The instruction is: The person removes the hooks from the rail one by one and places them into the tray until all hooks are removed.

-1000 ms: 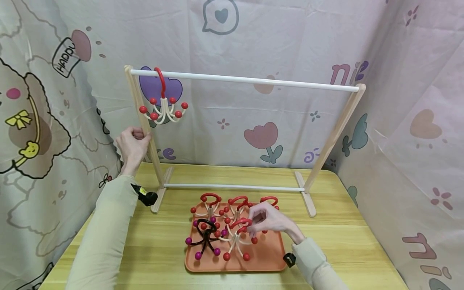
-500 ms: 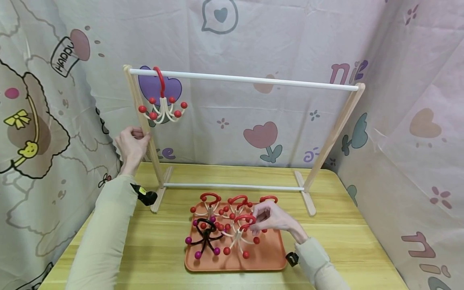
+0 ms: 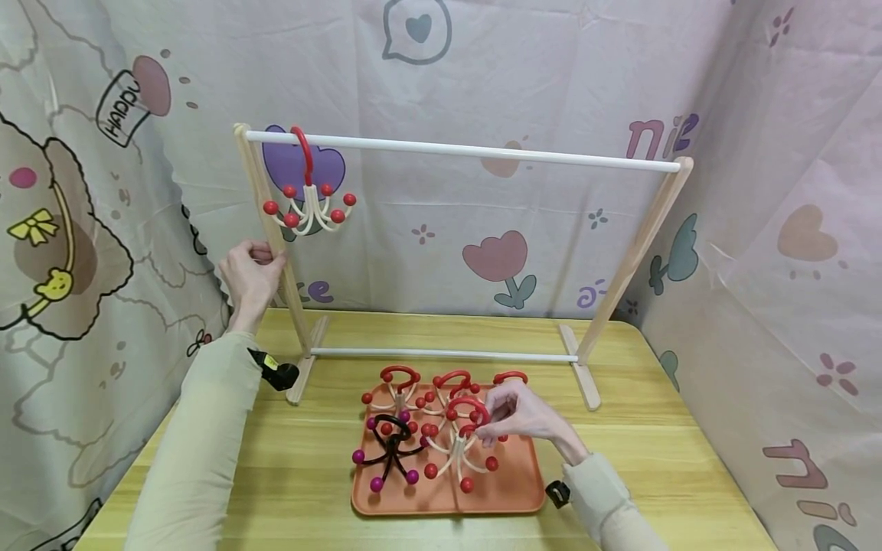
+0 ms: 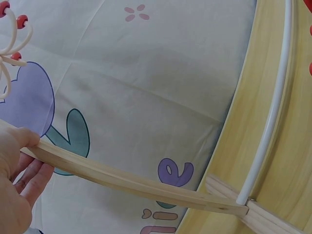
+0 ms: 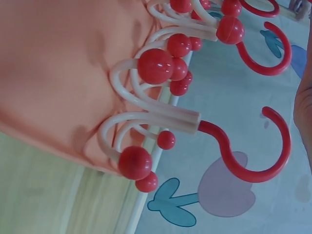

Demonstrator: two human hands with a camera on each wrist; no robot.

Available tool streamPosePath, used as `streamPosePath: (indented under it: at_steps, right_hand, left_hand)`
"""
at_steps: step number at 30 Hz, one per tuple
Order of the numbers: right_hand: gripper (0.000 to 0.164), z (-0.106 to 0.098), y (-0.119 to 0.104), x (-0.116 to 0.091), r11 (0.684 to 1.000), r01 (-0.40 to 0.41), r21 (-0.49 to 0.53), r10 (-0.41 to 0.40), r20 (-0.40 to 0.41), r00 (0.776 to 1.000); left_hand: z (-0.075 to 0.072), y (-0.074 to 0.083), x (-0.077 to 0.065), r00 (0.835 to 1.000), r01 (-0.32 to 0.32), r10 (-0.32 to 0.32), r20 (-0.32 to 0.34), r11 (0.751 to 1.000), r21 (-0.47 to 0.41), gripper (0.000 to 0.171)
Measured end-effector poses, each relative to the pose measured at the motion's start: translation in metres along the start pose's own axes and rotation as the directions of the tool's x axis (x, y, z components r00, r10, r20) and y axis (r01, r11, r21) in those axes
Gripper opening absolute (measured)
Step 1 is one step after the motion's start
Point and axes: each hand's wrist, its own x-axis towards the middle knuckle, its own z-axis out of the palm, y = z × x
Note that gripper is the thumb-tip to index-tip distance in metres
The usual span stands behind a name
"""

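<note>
My left hand (image 3: 251, 277) pinches the left wooden post (image 4: 122, 178) of a rack between thumb and fingers. Over the tray, my right hand (image 3: 515, 415) pinches the red hook of a cream multi-armed hanger (image 3: 458, 455) with red ball tips. Beside it on the orange tray (image 3: 506, 493) stands a black hanger (image 3: 391, 448) with purple balls. Behind these are several more cream-and-red ones, including a back-left hanger (image 3: 400, 398). Another cream hanger (image 3: 311, 210) hangs by its hook near the left end of the white top bar (image 3: 468, 151). Only an edge of the right hand shows in the right wrist view.
The rack's right post (image 3: 634, 260) rises from a wooden foot (image 3: 584, 379). A white lower bar (image 3: 441, 353) runs just above the wooden table (image 3: 289, 474), behind the tray. Printed curtains (image 3: 413, 92) stand close behind and on both sides.
The cream hanger in my right hand has tipped upright, its hook shifting slightly up and to the right. My left hand stays on the post.
</note>
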Motion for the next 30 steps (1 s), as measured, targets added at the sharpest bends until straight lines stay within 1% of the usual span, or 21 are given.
streamPosePath:
  at_steps: [4, 9, 14, 20, 23, 26, 30]
  right_hand:
    - [0.021, 0.001, 0.003, -0.001, 0.999, -0.038, -0.017, 0.038, 0.004, 0.999]
    - [0.021, 0.002, 0.009, -0.001, 0.998, -0.033, -0.046, 0.033, 0.014, 0.999]
    - [0.019, 0.003, 0.013, -0.001, 0.999, -0.019, -0.031, 0.020, 0.042, 0.999]
    - [0.018, 0.005, 0.016, -0.001, 0.996, -0.079, -0.040, 0.080, 0.034, 0.996]
    - [0.017, 0.005, 0.019, -0.001, 0.996, -0.081, -0.047, 0.083, 0.048, 0.995]
    - [0.016, 0.006, 0.020, -0.001, 0.996, -0.068, -0.060, 0.071, 0.051, 0.996]
    - [0.016, 0.005, 0.021, -0.001, 0.991, -0.081, -0.107, 0.087, 0.047, 0.995]
  left_hand:
    - [0.000, 0.000, 0.000, 1.000, 0.001, -0.001, 0.000, 1.000, 0.001, 0.027]
    - [-0.001, 0.000, 0.000, 1.000, 0.005, -0.005, 0.003, 1.000, 0.003, 0.028]
    - [-0.001, 0.000, 0.000, 1.000, 0.006, -0.006, 0.003, 1.000, 0.003, 0.029]
    - [0.000, 0.000, 0.001, 1.000, -0.001, 0.001, 0.000, 1.000, 0.005, 0.028]
    - [0.000, 0.000, 0.000, 1.000, -0.001, 0.001, 0.001, 1.000, 0.007, 0.029]
    - [0.000, 0.000, 0.000, 1.000, 0.001, -0.001, 0.002, 1.000, 0.005, 0.029]
    - [-0.001, 0.000, 0.000, 1.000, 0.003, -0.004, 0.008, 1.000, 0.003, 0.030]
